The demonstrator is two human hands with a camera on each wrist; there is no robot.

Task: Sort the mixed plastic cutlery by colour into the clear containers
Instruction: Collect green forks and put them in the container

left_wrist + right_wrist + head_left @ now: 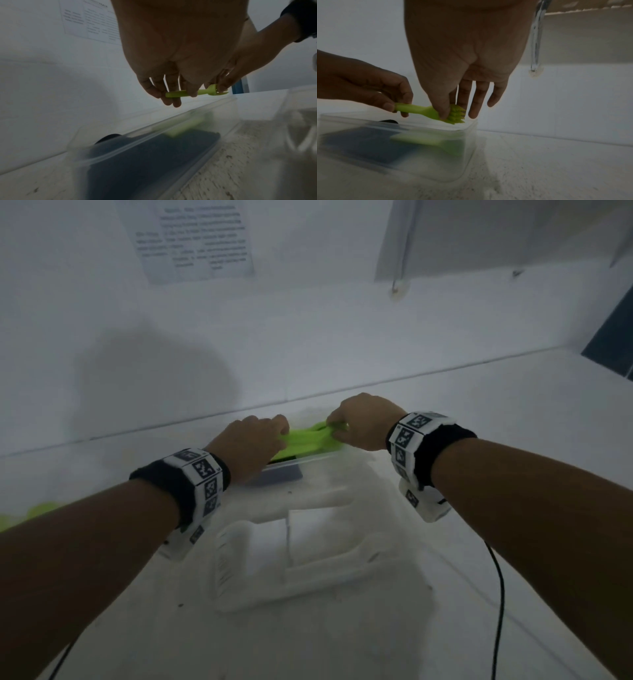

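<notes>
A bunch of green forks (429, 112) hangs level just above the open top of a clear container (467, 136), its long axis running side to side between the two hands, handles toward the person's left and tines toward the right. In the right wrist view the tines fan out as several stacked heads, so it is more than one fork; the exact count cannot be told. The left hand (251, 440) pinches the handle ends, thumb and fingers curled round them. The right hand (363, 422) holds the tine end, with the thumb pressed on the fork heads and a finger behind them, while its other fingers (479, 100) hang nearly straight beside the tines. Inside the container lie more green cutlery (419, 139) and a dark flat piece (364, 144) on the bottom. The container stands on the white desk (479, 440) close to the back wall. At the left edge of the head view, more green pieces (37, 513) lie on the desk, partly hidden by the left forearm. A printed sheet (198, 237) hangs on the wall.
</notes>
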